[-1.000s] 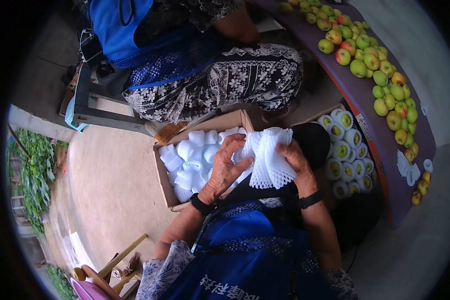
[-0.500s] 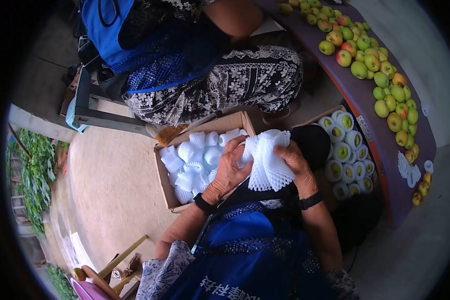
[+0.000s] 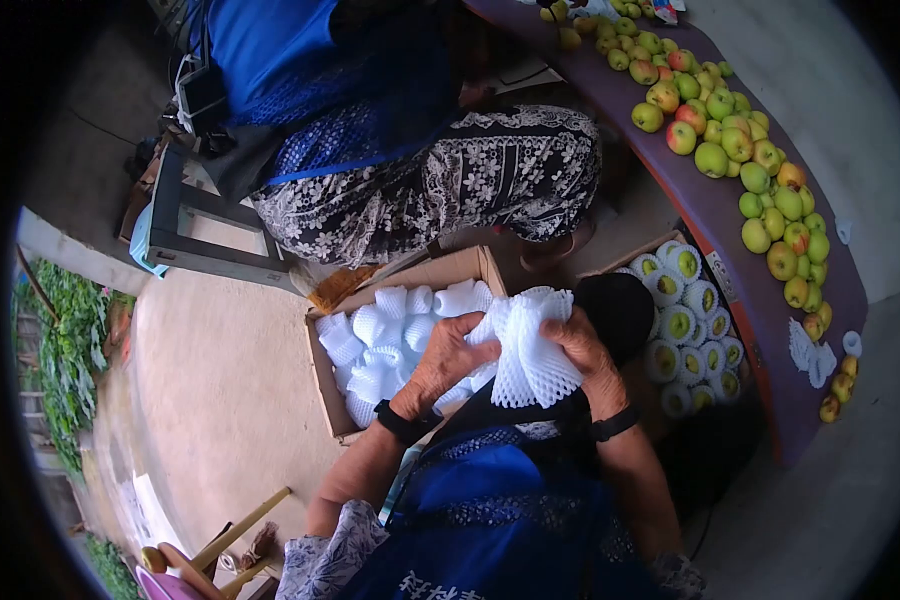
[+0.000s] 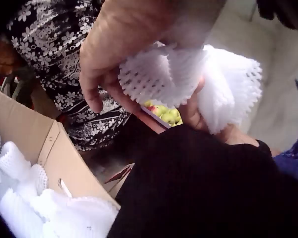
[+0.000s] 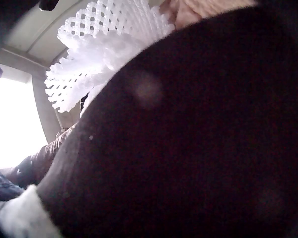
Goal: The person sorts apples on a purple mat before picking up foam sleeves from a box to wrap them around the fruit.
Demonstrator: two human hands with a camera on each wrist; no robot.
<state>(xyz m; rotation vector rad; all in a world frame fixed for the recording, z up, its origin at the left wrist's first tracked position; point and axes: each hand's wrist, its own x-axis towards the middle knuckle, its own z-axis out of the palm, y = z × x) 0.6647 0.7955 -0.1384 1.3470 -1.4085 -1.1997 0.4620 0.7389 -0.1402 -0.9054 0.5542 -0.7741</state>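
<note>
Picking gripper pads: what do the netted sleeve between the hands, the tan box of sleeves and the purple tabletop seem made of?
Netted sleeve: likely plastic foam, white, matte; soft folds and open mesh suggest it.
Tan box: probably cardboard, matte; thin, plain walls meeting at a creased corner.
Purple tabletop: dull, even finish; cloth, plastic or paint, can't tell.

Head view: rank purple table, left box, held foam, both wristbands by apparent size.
1. Purple table
2. Left box
3. Held foam
Left wristband and right wristband: smallest, look alike, so not ranked.
</note>
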